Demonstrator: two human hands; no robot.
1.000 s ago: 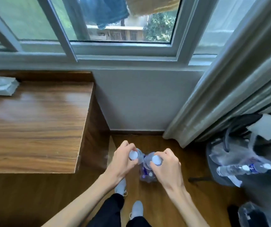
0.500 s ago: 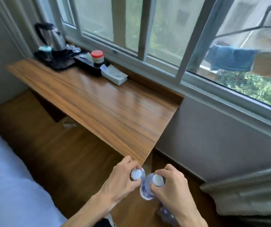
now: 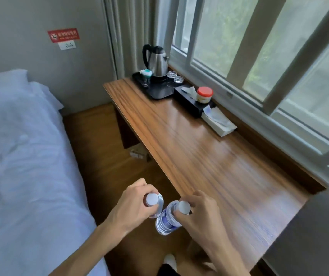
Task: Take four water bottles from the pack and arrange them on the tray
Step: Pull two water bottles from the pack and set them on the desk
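Observation:
My left hand [image 3: 131, 208] grips a clear water bottle [image 3: 153, 200] by its white-capped neck, low in the view, over the floor beside the desk. My right hand [image 3: 201, 214] holds a second water bottle [image 3: 167, 220] with a blue label, also by the neck, right next to the first. Both bottles hang below my fingers. The black tray [image 3: 159, 92] lies at the far end of the wooden desk [image 3: 209, 156], bearing a steel kettle [image 3: 156, 60] and two glasses [image 3: 175, 77]. The pack is out of view.
A black tissue box [image 3: 191, 100] with a red-lidded jar [image 3: 204, 94] and a white tissue pack [image 3: 219, 121] stand along the window side of the desk. A white bed [image 3: 24, 156] runs along the left. A strip of wooden floor [image 3: 96, 152] lies between bed and desk.
The view has swung left from the floor corner to the desk and bed. Both hands have lifted their bottles from the floor and carried them beside the desk.

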